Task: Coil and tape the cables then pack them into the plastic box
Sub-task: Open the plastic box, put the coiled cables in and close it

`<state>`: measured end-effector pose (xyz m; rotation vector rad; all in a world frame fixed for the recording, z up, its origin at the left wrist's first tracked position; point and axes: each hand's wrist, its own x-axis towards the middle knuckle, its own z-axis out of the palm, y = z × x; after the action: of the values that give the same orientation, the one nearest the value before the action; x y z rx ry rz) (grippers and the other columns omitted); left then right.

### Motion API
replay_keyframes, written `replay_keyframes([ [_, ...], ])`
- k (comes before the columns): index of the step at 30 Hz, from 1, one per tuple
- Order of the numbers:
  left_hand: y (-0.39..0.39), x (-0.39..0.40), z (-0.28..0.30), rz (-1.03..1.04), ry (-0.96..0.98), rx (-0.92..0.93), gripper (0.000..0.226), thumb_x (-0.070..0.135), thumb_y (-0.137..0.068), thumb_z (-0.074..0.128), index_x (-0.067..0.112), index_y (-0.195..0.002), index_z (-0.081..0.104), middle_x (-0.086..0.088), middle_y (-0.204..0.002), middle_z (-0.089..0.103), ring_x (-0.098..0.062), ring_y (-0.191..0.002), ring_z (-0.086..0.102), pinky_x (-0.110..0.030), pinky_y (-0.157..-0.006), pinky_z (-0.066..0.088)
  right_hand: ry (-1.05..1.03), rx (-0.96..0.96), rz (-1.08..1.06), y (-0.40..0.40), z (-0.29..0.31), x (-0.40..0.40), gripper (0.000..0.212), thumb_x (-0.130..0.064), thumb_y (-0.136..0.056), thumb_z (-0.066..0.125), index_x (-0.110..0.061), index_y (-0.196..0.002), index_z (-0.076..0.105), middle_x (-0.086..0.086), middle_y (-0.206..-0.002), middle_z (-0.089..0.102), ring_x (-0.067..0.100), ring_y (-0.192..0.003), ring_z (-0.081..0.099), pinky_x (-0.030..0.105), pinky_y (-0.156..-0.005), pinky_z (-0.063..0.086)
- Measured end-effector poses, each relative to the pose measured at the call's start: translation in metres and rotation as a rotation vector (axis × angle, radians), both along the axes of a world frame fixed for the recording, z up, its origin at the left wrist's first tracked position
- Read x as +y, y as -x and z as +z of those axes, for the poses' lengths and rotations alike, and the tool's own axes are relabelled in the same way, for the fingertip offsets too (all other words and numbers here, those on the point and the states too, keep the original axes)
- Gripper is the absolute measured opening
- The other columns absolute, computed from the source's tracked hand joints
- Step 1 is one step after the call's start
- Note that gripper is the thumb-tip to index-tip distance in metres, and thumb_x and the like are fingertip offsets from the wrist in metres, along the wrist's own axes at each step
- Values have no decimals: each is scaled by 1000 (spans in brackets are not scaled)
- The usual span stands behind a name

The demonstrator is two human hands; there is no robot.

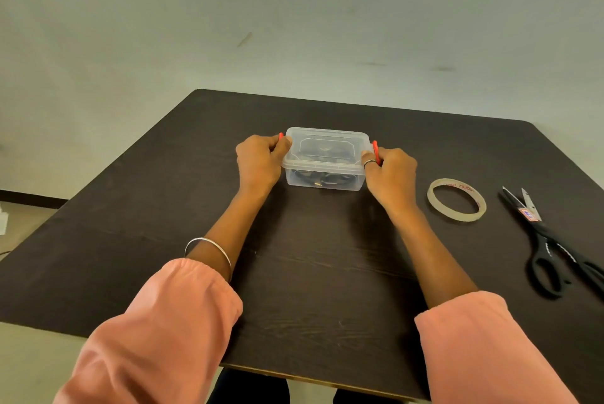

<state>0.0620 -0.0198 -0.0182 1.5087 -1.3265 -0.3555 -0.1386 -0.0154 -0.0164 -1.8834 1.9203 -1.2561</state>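
Two hands hold the small clear plastic box with a see-through lid (327, 158), one at each short end. The box sits near the middle of the dark brown wooden table (313, 273), and its long side runs left to right. The lid is on top and faces up. Dark coiled cables (322, 179) show through the front wall. I think the box is light and a bit bendy, and smooth, so it could slip. The ends with the red clips look like the best place to hold. The left hand (258, 160) curls its fingers round the left red clip (281, 137). The right hand (390, 171) curls round the right red clip (376, 150). Near the right hand lies a thin ring of clear tape (456, 200). Past it lie black-handled scissors (552, 242).
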Motion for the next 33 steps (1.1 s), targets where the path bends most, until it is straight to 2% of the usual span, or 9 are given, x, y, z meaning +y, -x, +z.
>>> replay_keyframes([
  [2, 0, -2, 3, 13, 2, -105, 40, 20, -94, 59, 0, -59, 64, 0, -49, 49, -8, -40, 38, -6, -42, 31, 31, 115, -28, -3, 2, 0, 33, -26, -99, 51, 1, -98, 70, 14, -90, 68, 16, -71, 57, 22, -64, 46],
  [8, -2, -1, 4, -10, -59, -191, 42, 29, -97, 55, -1, -69, 66, -8, -56, 55, -14, -47, 49, -16, -48, 38, -36, 157, -32, -4, 8, 2, 35, -29, -99, 50, 0, -99, 69, 14, -94, 67, 17, -73, 58, 22, -66, 47],
  [10, -1, 2, 5, -19, -123, -97, 47, 36, -97, 53, 2, -66, 64, -1, -53, 51, -10, -45, 42, -12, -45, 33, -114, 19, 49, -1, 11, 4, 36, -33, -97, 53, -1, -98, 69, 14, -94, 68, 20, -77, 63, 29, -72, 55],
  [13, 5, 6, 8, -80, -193, 235, 47, 37, -98, 49, -2, -80, 69, -11, -73, 69, -18, -64, 62, -27, -62, 55, -205, -384, 121, 5, 16, 7, 23, -29, -93, 61, -8, -99, 69, 8, -97, 71, 22, -86, 68, 40, -78, 59],
  [15, 17, 9, 16, -176, -223, 419, 41, 31, -100, 48, 1, -86, 72, -13, -85, 73, -25, -81, 70, -37, -75, 59, -184, -588, 58, 17, 21, 6, 21, -21, -89, 66, -11, -108, 69, 5, -100, 71, 20, -89, 67, 36, -77, 60],
  [18, 46, 6, 36, -323, -222, 639, 31, 18, -99, 49, 10, -79, 72, -5, -78, 73, -18, -73, 69, -34, -74, 59, -114, -752, -41, 46, 33, 0, 22, -14, -86, 69, -7, -107, 70, 5, -91, 70, 17, -75, 64, 27, -59, 54],
  [22, 97, -9, 64, -500, -320, 838, 23, 21, -99, 52, 12, -85, 68, -2, -77, 70, -16, -74, 67, -29, -72, 56, -28, -814, -141, 102, 47, -6, 13, -12, -86, 67, -3, -95, 70, 3, -74, 64, 13, -56, 53, 22, -47, 44],
  [26, 156, -25, 76, -621, -448, 845, 46, 47, -96, 49, 5, -112, 61, -11, -109, 67, -24, -100, 65, -35, -87, 54, 30, -790, -253, 171, 60, -13, 6, -11, -86, 67, -9, -91, 70, 4, -83, 67, 15, -66, 59, 21, -46, 45],
  [33, 250, -49, 76, -783, -600, 823, 75, 68, -89, 35, 6, -126, 53, -15, -128, 59, -32, -116, 58, -44, -107, 42, -11, -789, -324, 273, 58, -26, 10, -2, -87, 64, -8, -95, 66, 8, -98, 65, 23, -86, 63, 21, -48, 47],
])
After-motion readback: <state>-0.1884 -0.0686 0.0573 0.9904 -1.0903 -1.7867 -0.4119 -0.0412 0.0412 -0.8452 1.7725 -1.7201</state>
